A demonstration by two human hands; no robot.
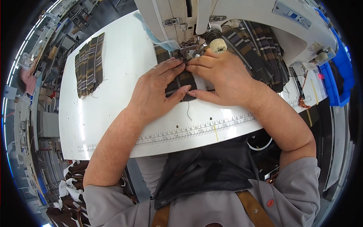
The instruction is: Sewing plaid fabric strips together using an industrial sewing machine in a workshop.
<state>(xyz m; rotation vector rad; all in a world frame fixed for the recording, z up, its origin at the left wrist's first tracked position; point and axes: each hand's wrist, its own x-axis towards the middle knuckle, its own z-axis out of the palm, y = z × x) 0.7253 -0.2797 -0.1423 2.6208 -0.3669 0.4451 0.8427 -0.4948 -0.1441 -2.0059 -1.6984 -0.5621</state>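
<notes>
A dark plaid cloth piece (pixel 184 81) with a metal zipper lies under the sewing machine's presser foot (pixel 189 51). My left hand (pixel 157 83) grips its left side, the fingers pressed together near the foot and the thumb at the near edge. From the right, my right hand (pixel 225 77) holds the same cloth, its bent fingertips close to the foot. The thumb tips almost meet. A loose thread (pixel 189 110) trails from the near edge. The fingers hide much of the cloth and the needle area.
Another plaid zipper piece (pixel 90 66) lies at the table's left. Several more plaid pieces (pixel 261 49) are stacked under the machine arm (pixel 264 19). A ruler strip (pixel 189 134) runs along the front edge. Dark-handled snips (pixel 297 83) and a blue bin (pixel 342 90) are at the right.
</notes>
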